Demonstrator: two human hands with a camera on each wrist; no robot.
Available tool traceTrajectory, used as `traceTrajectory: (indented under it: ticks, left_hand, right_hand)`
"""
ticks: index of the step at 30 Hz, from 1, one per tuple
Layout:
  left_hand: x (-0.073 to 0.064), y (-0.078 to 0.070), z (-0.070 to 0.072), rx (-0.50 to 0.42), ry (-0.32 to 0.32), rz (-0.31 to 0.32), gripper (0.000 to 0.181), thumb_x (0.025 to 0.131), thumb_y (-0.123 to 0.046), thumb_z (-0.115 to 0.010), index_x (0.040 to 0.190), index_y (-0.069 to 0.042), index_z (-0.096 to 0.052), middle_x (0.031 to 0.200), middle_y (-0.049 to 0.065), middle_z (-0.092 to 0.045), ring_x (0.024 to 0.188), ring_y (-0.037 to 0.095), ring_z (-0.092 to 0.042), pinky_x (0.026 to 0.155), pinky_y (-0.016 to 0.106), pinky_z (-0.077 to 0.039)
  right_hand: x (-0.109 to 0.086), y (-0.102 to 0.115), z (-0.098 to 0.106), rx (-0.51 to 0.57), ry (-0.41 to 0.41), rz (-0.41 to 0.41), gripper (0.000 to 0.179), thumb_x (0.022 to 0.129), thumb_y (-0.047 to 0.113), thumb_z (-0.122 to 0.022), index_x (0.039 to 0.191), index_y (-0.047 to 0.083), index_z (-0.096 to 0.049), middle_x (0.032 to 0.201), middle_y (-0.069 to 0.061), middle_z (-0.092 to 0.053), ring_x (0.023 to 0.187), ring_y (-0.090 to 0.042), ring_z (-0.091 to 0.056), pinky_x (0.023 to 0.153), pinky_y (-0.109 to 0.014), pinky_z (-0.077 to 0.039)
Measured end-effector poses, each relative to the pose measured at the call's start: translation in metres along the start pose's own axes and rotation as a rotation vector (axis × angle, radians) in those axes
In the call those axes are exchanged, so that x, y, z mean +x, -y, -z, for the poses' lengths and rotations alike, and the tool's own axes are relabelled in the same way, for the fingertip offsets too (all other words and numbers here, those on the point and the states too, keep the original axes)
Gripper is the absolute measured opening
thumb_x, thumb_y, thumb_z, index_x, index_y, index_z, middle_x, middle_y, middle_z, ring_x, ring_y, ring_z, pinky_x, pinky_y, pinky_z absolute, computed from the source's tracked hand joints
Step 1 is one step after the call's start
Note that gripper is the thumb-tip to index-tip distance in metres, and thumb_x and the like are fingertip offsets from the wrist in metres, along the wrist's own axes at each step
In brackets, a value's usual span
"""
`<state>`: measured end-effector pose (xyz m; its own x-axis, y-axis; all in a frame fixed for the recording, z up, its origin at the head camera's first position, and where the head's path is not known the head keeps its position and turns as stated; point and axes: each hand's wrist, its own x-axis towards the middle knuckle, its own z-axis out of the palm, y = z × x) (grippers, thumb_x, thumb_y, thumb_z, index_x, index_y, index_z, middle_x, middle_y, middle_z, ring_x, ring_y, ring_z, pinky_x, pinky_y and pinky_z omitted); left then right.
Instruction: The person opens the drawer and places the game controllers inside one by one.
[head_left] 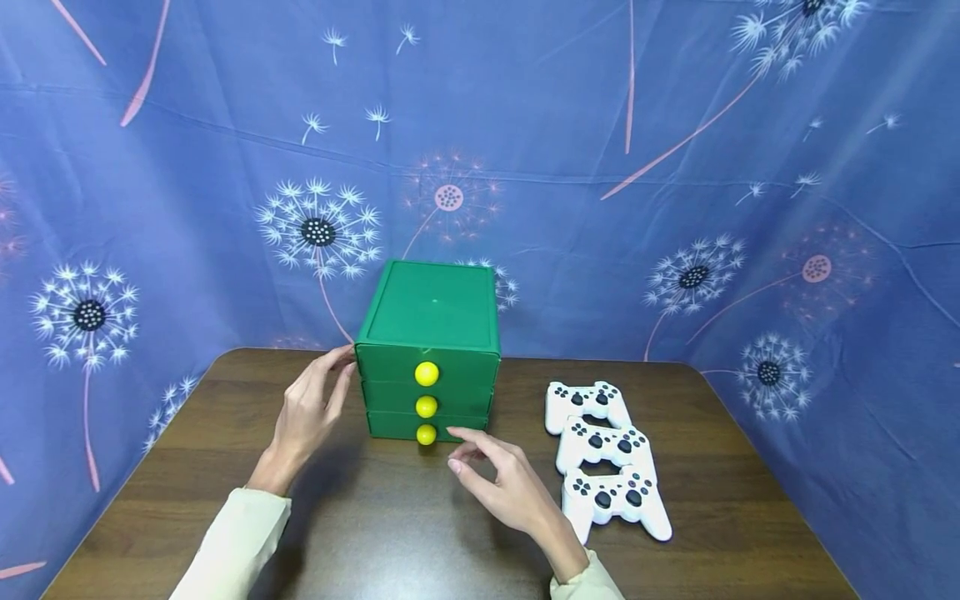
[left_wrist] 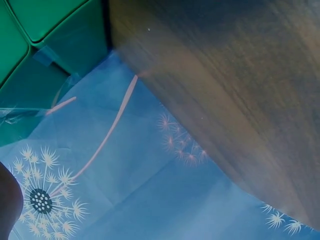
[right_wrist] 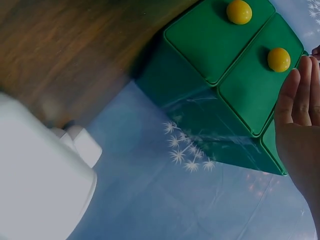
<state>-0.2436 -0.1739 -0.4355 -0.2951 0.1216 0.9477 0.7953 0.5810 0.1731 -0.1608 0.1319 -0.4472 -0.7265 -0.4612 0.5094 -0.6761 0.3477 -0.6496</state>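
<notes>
A green three-drawer box [head_left: 426, 304] stands toward the back of the table, its drawers closed. Each drawer front carries a round yellow knob [head_left: 426, 373]. My left hand [head_left: 303, 412] is at the box's left side, fingertips right at the upper front corner, thumb apart from the fingers. In front of the lowest drawer is my right hand [head_left: 498, 475], fingers loosely bent with a gap to the thumb, holding nothing; its index fingertip is just right of the bottom knob. In the right wrist view, the hand [right_wrist: 302, 110] overlaps part of the box [right_wrist: 245, 100].
Three white game controllers [head_left: 615, 500] lie in an overlapping row on the right of the brown wooden table [head_left: 360, 533]. Behind the table hangs a blue cloth [head_left: 525, 108] with dandelion prints. Clear tape shows on the box's side [left_wrist: 45, 56].
</notes>
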Motion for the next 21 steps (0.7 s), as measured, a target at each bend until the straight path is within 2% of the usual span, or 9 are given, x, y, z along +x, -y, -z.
traceTrajectory:
  ticks: [2,7,14,17,21]
  left_hand:
    - [0.003,0.001,0.000,-0.001,0.005,0.009,0.034,0.100,-0.002,-0.066,0.133,0.006,-0.063,0.108,0.019,-0.073,0.090,0.034,-0.069,0.091,0.022,-0.049]
    - [0.010,0.004,-0.001,-0.006,0.016,0.010,0.056,0.083,0.019,-0.074,0.136,0.003,-0.064,0.112,0.017,-0.074,0.092,0.034,-0.071,0.095,0.020,-0.049]
    - [0.014,0.008,0.000,-0.040,0.022,-0.005,0.052,0.081,0.023,-0.072,0.129,0.002,-0.069,0.114,0.015,-0.074,0.092,0.034,-0.072,0.095,0.016,-0.049]
    - [0.014,0.009,0.000,-0.066,0.023,0.015,0.051,0.081,0.024,-0.072,0.127,0.002,-0.071,0.115,0.015,-0.074,0.093,0.034,-0.072,0.095,0.015,-0.049]
    - [0.015,0.009,0.000,-0.099,0.013,0.053,0.050,0.081,0.025,-0.072,0.125,0.002,-0.072,0.115,0.015,-0.075,0.096,0.035,-0.072,0.097,0.014,-0.049]
  right_hand:
    - [0.002,0.000,-0.001,0.005,-0.006,0.007,0.039,0.103,0.014,-0.066,0.142,0.015,-0.061,0.107,0.005,-0.073,0.096,-0.009,-0.069,0.087,-0.037,-0.060]
    - [0.007,0.000,-0.003,0.035,-0.008,0.014,0.038,0.104,0.013,-0.065,0.141,0.011,-0.061,0.106,0.002,-0.074,0.096,-0.011,-0.069,0.087,-0.038,-0.060]
    - [0.015,-0.003,-0.005,0.071,-0.035,0.059,0.037,0.103,0.008,-0.064,0.140,0.007,-0.062,0.105,0.001,-0.074,0.094,-0.013,-0.070,0.084,-0.038,-0.061]
    - [0.021,-0.004,-0.006,0.086,-0.066,0.087,0.036,0.102,0.004,-0.065,0.138,0.004,-0.062,0.104,-0.003,-0.075,0.094,-0.015,-0.071,0.081,-0.037,-0.061]
    - [0.033,-0.003,-0.007,0.109,-0.108,0.081,0.036,0.101,0.004,-0.066,0.136,0.000,-0.062,0.106,-0.003,-0.076,0.096,-0.016,-0.071,0.080,-0.034,-0.061]
